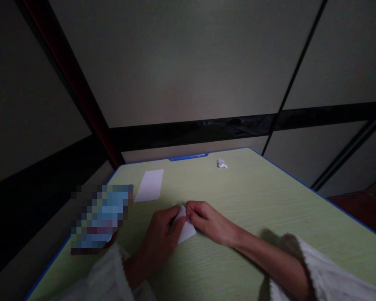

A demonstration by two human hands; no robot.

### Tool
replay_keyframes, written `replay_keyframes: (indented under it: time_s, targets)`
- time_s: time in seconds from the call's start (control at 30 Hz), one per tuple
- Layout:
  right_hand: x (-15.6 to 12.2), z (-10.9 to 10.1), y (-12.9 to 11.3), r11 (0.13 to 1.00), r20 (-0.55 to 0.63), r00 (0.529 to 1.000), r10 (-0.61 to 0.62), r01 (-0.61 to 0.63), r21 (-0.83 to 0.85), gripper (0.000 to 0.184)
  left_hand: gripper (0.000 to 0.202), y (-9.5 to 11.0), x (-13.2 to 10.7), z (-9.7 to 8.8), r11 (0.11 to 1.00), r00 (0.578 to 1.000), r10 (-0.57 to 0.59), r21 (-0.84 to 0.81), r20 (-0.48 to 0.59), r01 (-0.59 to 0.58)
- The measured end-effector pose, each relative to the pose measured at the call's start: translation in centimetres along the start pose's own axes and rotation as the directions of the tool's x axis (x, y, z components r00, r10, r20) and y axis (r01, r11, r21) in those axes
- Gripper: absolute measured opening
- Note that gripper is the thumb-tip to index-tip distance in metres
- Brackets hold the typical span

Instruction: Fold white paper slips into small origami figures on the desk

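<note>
A small folded white paper (184, 228) lies on the light green table (263, 209), held between both hands. My left hand (159, 240) grips its left side with curled fingers. My right hand (207, 221) pinches its top corner with fingertips pressed together. Both arms wear white knitted sleeves. Part of the paper is hidden under my fingers.
A flat white paper rectangle (149, 185) lies to the far left of my hands. A small folded paper figure (222, 164) sits near the far edge. A blurred blue object (100, 217) rests at the table's left edge. Pale panel walls surround the blue-rimmed table.
</note>
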State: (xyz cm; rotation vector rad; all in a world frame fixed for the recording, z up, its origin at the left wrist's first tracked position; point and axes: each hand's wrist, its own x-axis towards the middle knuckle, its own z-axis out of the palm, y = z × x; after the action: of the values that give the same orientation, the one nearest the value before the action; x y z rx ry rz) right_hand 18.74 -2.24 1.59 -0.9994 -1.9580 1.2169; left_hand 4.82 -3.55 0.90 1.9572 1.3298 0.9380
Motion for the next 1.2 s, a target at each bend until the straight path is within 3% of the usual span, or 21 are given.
replay_keyframes:
  time_s: [0.13, 0.3, 0.4, 0.57, 0.77, 0.9, 1.03, 1.2]
  targets:
    - [0.14, 0.05, 0.48, 0.989, 0.015, 1.000, -0.003, 0.001, 0.150, 0.019, 0.021, -0.15, 0.04, -0.01, 0.994, 0.997, -0.068, -0.093, -0.020, 0.066]
    - [0.08, -0.40, 0.36, 0.998, 0.033, 0.999, -0.034, 0.032, 0.058, 0.019, 0.020, -0.15, 0.55, 0.06, 0.915, 0.977, -0.197, -0.345, 0.077, 0.212]
    - [-0.06, -0.55, 0.20, 0.997, 0.022, 0.998, -0.064, 0.063, 0.036, 0.019, 0.021, 0.19, 0.77, -0.05, 0.870, 0.968, -0.200, -0.427, 0.154, 0.247]
    - [-0.17, -0.52, 0.01, 0.997, 0.046, 0.996, -0.082, 0.082, 0.013, 0.019, 0.021, 0.50, 0.51, -0.29, 0.882, 0.970, -0.179, -0.409, 0.166, 0.233]
    - [0.00, -0.12, -0.16, 0.995, 0.009, 0.999, -0.043, 0.042, 0.092, 0.020, 0.020, 0.33, 0.06, -0.26, 0.978, 0.997, -0.079, -0.192, -0.012, 0.076]
    - [0.12, -0.15, 0.12, 0.982, 0.038, 0.998, -0.042, 0.034, 0.187, 0.020, 0.019, 0.38, 0.30, -0.22, 0.931, 0.987, -0.152, -0.329, 0.052, 0.160]
    - [-0.01, -0.44, 0.12, 0.993, 0.026, 0.998, -0.058, 0.055, 0.107, 0.020, 0.018, 0.40, 0.65, -0.21, 0.868, 0.974, -0.199, -0.443, 0.108, 0.226]
    - [-0.19, -0.67, -0.19, 0.996, 0.043, 0.995, -0.086, 0.086, -0.002, 0.018, 0.019, 0.50, 0.68, -0.21, 0.861, 0.966, -0.206, -0.441, 0.155, 0.254]
